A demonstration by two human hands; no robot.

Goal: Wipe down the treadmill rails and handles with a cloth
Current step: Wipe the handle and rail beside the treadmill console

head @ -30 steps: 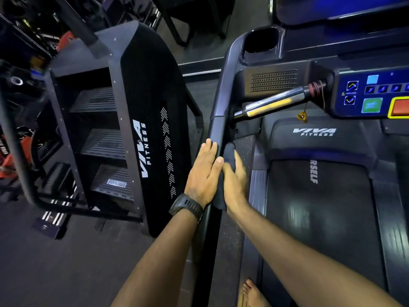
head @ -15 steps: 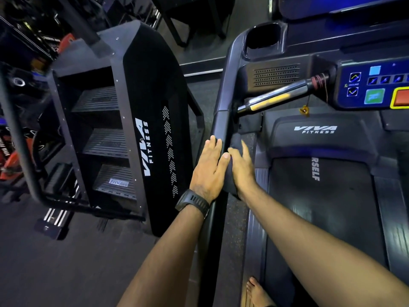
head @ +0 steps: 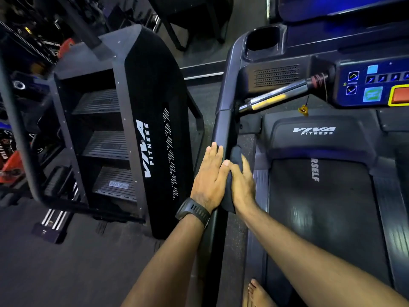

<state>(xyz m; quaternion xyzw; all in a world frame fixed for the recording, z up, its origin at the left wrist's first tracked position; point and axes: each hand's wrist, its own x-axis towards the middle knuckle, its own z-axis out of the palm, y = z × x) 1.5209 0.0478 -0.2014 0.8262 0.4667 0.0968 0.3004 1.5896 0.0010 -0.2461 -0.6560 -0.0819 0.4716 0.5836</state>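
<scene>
The treadmill's dark left rail (head: pixel 222 127) runs from the console down toward me. My left hand (head: pixel 209 178), with a black watch on its wrist, lies flat on the rail's outer side, fingers straight. My right hand (head: pixel 242 185) presses a dark cloth (head: pixel 235 154) against the rail's inner side, fingers stretched along it. The cloth shows above the fingertips and below the palm; the rest is hidden under the hand. A chrome and yellow handle bar (head: pixel 276 97) joins the rail to the console (head: pixel 374 85).
A black stair machine (head: pixel 141 120) marked VIVA FITNESS stands just left of the rail, with a narrow strip of floor between. The treadmill belt (head: pixel 321 207) is on the right, with my bare foot (head: pixel 256 293) at its edge. Gym gear crowds the far left.
Both hands stay clasped on the left rail with the cloth, shifting only slightly along it. The view has drifted a little.
</scene>
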